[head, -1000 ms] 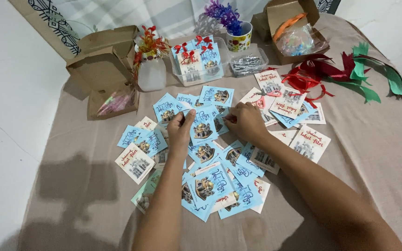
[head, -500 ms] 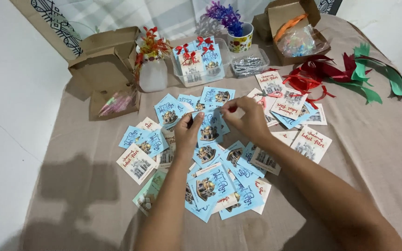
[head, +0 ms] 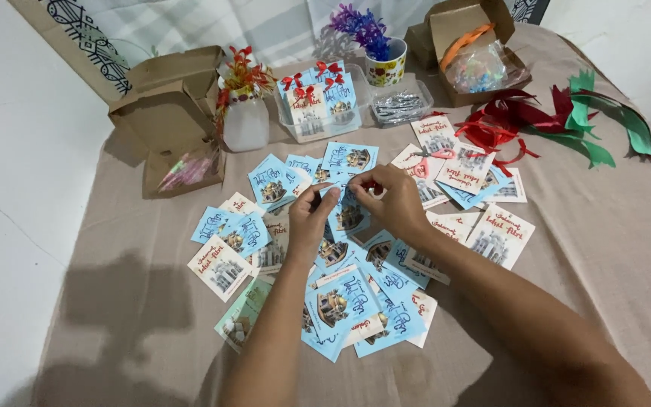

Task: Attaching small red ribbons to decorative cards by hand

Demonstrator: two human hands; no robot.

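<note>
Head view: looked down on a bench draped in a beige cloth, with small printed cards scattered across the middle.
Left hand: its grip was pinched on the left edge of a blue card, thumb and fingertips closed on it.
Right hand: its grip was pinched at the card's top edge, where a small red bit showed between the fingertips; what that bit was could not be told.
Blue card: held just above the pile of loose cards, between the two hands and tilted toward the camera.
Loose cards: blue ones and white ones lay overlapping beneath and around both forearms.
Clear tray: stood behind the pile and held upright cards with red bows on top.
White vase: stood just left of the tray, with red and yellow flowers in it.
Left brown box: lay open at the bench's left side, with a clear packet inside.
Cup: stood behind the tray with purple flowers in it.
Ribbons: red and green strips lay in a loose heap at the far right.
Right brown box: sat open at the far edge, with a clear bag in it.
</note>
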